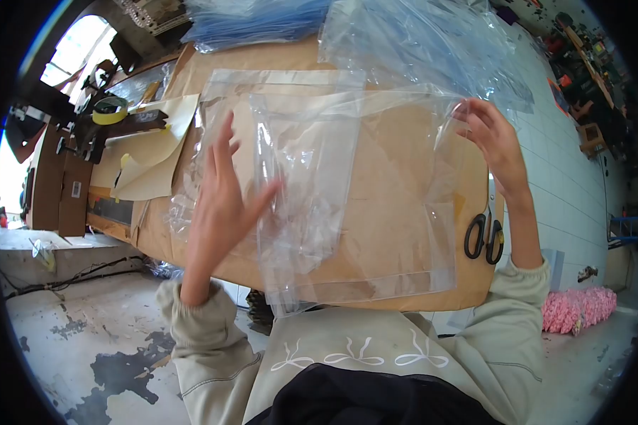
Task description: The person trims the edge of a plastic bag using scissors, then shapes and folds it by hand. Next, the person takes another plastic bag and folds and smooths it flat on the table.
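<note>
A clear plastic bag (397, 212) lies spread over the brown-paper-covered table, its lower edge near my body. My right hand (490, 138) pinches its upper right corner between thumb and fingers. My left hand (223, 202) is held over the bag's left side with fingers stretched and thumb apart, slightly blurred; whether it touches the plastic I cannot tell. Beneath and to the left is another crumpled clear plastic sheet or bag (220, 81). Black-handled scissors (483, 237) rest at the table's right edge, below my right hand.
Stacks of bluish clear plastic (255, 25) and loose film (418, 42) lie at the back. On the left stand a clamp-like device with a yellow tape roll (110, 111), brown paper (156, 152) and a cardboard box (60, 180). A pink fluffy bundle (580, 310) sits on the floor at right.
</note>
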{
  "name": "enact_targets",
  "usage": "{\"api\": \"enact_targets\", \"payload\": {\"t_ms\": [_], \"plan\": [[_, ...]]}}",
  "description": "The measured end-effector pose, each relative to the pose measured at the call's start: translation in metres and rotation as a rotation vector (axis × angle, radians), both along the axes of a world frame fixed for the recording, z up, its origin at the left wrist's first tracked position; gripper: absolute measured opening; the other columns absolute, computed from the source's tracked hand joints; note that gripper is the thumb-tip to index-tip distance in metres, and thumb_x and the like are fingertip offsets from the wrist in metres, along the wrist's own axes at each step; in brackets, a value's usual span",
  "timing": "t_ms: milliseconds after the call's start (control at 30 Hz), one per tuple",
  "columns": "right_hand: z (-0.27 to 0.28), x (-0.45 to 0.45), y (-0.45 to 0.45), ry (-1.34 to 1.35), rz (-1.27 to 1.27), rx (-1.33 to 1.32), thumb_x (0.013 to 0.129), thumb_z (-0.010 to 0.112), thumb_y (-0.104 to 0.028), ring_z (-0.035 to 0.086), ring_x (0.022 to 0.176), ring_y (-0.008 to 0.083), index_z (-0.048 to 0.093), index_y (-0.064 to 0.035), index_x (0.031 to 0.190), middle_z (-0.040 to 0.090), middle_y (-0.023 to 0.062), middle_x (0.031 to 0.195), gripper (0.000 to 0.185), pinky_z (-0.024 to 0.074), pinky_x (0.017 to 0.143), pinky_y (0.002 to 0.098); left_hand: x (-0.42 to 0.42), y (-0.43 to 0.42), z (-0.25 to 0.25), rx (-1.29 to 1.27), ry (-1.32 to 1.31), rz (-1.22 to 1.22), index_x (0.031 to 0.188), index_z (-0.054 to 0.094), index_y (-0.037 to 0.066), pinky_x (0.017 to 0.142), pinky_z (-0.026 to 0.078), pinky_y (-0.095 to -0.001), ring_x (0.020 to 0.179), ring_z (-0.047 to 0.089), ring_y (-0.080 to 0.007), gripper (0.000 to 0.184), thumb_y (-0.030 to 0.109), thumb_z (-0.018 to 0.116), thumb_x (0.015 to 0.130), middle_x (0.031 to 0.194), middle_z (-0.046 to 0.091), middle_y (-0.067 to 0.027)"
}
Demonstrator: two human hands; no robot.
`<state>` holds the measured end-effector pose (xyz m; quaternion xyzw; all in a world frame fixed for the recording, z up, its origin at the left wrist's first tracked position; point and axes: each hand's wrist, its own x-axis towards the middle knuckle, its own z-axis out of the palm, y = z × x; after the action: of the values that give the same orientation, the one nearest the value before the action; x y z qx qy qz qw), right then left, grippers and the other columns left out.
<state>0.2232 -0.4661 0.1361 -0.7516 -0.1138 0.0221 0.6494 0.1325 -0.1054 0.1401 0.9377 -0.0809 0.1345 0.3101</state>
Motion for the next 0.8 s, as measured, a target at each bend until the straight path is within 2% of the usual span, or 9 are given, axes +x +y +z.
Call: {"api": "enact_targets", "payload": {"t_ms": [100,200,300,333,400,500,600,733,800], "plan": [[-0.028,0.028,0.018,0.060,0.006,-0.056,0.093,0.059,-0.028,0.054,0.108,0.0134,0.058,0.0027,0.116,0.063,0.0060,0.101,0.038,0.0432,0.090,0.0271,0.055,0.011,-0.024,-0.459,0.207,0.130,0.132,0.037,-0.001,0.077,0.053,-0.0324,0.098,0.062,-0.0251,0.060,0.030,0.065,0.089,0.107,0.060,-0.0182],[-0.045,0.027,0.022,0.110,-0.056,-0.135,0.097,0.052,-0.031,0.055,0.108,0.0129,0.059,0.0024,0.116,0.064,0.0078,0.111,0.039,0.0427,0.093,0.0293,0.073,0.008,-0.045,-0.668,0.178,0.206,0.117,0.047,-0.003,0.071,0.052,-0.0282,0.086,0.063,-0.0170,0.038,0.026,0.058,0.094,0.094,0.063,-0.0113],[-0.050,0.021,0.021,0.074,-0.062,-0.106,0.097,0.051,-0.033,0.056,0.104,0.0128,0.061,0.0019,0.115,0.064,0.0070,0.112,0.040,0.0427,0.092,0.0280,0.068,0.011,-0.057,-0.717,0.230,0.158,0.102,0.053,-0.002,0.065,0.050,-0.0244,0.076,0.059,-0.0115,0.023,0.020,0.054,0.096,0.091,0.062,-0.0093],[-0.051,0.022,0.019,0.121,-0.051,-0.056,0.098,0.050,-0.033,0.057,0.102,0.0128,0.063,0.0014,0.111,0.064,0.0069,0.111,0.039,0.0427,0.089,0.0276,0.068,0.011,-0.061,-0.830,0.234,0.143,0.096,0.055,-0.002,0.061,0.048,-0.0230,0.068,0.056,-0.0091,0.019,0.016,0.050,0.097,0.088,0.062,-0.0077],[-0.054,0.024,0.018,0.219,-0.024,0.045,0.098,0.049,-0.034,0.057,0.097,0.0127,0.066,0.0004,0.102,0.065,0.0065,0.109,0.038,0.0428,0.085,0.0269,0.067,0.011,-0.062,-0.842,0.225,0.164,0.097,0.055,-0.003,0.060,0.048,-0.0236,0.066,0.056,-0.0096,0.018,0.013,0.048,0.097,0.088,0.062,-0.0083],[-0.058,0.028,0.023,0.137,-0.078,-0.195,0.098,0.051,-0.029,0.058,0.079,0.0085,0.067,0.0021,0.091,0.066,0.0045,0.101,0.036,0.0440,0.070,0.0265,0.063,0.008,-0.064,-0.858,0.208,0.192,0.097,0.054,-0.004,0.060,0.050,-0.0244,0.068,0.058,-0.0100,0.016,0.010,0.047,0.097,0.087,0.063,-0.0090],[-0.060,0.024,0.035,-0.174,-0.202,-0.555,0.096,0.054,-0.027,0.057,0.074,0.0074,0.069,0.0003,0.087,0.067,0.0050,0.098,0.032,0.0433,0.066,0.0253,0.059,0.001,-0.057,-0.862,0.217,0.215,0.098,0.055,-0.005,0.063,0.052,-0.0249,0.072,0.060,-0.0109,0.015,0.008,0.047,0.097,0.086,0.063,-0.0098],[-0.067,0.034,0.023,0.092,-0.196,-0.202,0.092,0.061,-0.028,0.058,0.074,0.0086,0.068,0.0037,0.081,0.068,0.0065,0.090,0.034,0.0439,0.068,0.0237,0.065,0.009,-0.068,-0.876,0.176,0.181,0.100,0.057,-0.007,0.067,0.055,-0.0251,0.074,0.063,-0.0124,0.016,0.007,0.048,0.096,0.085,0.064,-0.0101],[-0.058,0.037,0.020,0.196,-0.193,-0.054,0.090,0.064,-0.029,0.059,0.075,0.0096,0.067,0.0050,0.078,0.067,0.0077,0.088,0.036,0.0451,0.069,0.0234,0.066,0.014,-0.064,-0.750,0.118,0.178,0.101,0.058,-0.007,0.066,0.055,-0.0253,0.074,0.063,-0.0122,0.017,0.007,0.050,0.095,0.084,0.065,-0.0098]]}}
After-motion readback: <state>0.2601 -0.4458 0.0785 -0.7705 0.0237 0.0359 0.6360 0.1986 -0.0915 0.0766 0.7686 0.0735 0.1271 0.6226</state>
